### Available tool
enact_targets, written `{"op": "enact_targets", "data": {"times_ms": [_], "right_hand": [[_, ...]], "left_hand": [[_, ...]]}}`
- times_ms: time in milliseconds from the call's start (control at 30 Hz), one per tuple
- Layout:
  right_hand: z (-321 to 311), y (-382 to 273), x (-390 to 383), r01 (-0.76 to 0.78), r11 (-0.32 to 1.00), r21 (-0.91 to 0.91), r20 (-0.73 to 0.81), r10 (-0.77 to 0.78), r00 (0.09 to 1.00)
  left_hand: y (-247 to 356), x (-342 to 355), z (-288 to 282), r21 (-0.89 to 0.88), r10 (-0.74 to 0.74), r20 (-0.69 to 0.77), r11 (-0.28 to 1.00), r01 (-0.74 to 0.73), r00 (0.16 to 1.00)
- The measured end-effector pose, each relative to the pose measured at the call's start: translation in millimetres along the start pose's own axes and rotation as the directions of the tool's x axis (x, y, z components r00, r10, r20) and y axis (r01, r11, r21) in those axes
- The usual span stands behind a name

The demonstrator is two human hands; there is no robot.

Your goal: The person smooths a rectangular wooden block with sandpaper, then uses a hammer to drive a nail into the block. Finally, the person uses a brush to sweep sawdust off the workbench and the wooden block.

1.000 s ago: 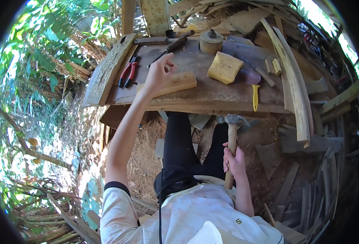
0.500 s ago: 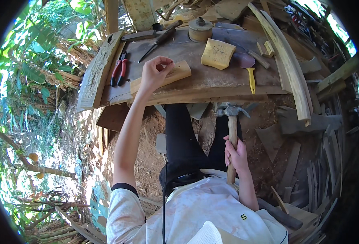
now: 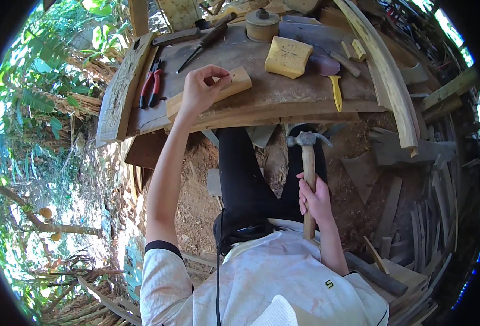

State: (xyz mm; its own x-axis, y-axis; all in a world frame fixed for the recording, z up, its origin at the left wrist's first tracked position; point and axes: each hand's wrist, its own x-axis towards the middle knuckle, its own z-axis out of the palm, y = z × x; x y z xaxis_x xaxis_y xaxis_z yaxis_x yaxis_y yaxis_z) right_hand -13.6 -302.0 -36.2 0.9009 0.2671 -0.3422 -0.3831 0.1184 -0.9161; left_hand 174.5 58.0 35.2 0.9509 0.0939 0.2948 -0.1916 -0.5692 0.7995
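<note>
At the left part of the bench, my left hand [image 3: 198, 93] is closed in a pinch over a pale wooden block [image 3: 239, 82]. Thumb and forefinger meet just above the block's top; whatever is between them is too small to make out. My right hand [image 3: 316, 200] is wrapped round the wooden handle of a claw hammer [image 3: 309, 168], low in front of my right leg. The hammer stands roughly upright in the picture, its metal head near the bench's front edge and apart from the block.
On the bench [image 3: 240, 106] lie red-handled pliers [image 3: 151, 87], a dark-handled pointed tool [image 3: 210, 41], a yellow block [image 3: 289, 57], a yellow-handled scraper-like tool [image 3: 335, 89], a chisel-like tool [image 3: 344, 64] and a round lidded pot [image 3: 262, 26]. A long curved timber [image 3: 386, 70] borders the right side; scrap wood lies beyond.
The whole view has shifted a little, so the bench sits higher in the picture. My left hand keeps its pinch over the block, and my right hand keeps hold of the hammer.
</note>
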Motion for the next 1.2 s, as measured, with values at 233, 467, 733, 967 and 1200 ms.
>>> {"op": "enact_targets", "data": {"times_ms": [233,467,733,967,1200], "right_hand": [[1.7,-3.7,7.8,-0.03,0.999,-0.014,0.007,0.03,1.0],[-4.1,-10.6,18.3,-0.016,0.998,-0.066,0.052,0.019,0.998],[4.5,-97.9,57.8,0.327,0.877,-0.352,0.195,-0.273,0.942],[37.6,-165.5,127.4,0.604,0.481,-0.636,0.282,-0.584,0.762],[52.9,-188.1,155.1,0.7,0.23,-0.676,0.412,-0.67,0.618]], "left_hand": [[3.2,-2.8,2.1,0.015,0.014,-0.026,1.0,-0.013,1.0],[4.9,-7.5,6.8,-0.005,0.034,-0.051,0.999,-0.034,0.998],[9.1,-12.5,12.5,-0.007,0.058,-0.098,0.998,-0.059,0.993],[11.6,-12.0,10.8,-0.068,-0.023,-0.084,0.998,0.017,0.996],[10.5,-13.1,12.9,-0.062,-0.026,-0.105,0.998,0.02,0.994]]}}
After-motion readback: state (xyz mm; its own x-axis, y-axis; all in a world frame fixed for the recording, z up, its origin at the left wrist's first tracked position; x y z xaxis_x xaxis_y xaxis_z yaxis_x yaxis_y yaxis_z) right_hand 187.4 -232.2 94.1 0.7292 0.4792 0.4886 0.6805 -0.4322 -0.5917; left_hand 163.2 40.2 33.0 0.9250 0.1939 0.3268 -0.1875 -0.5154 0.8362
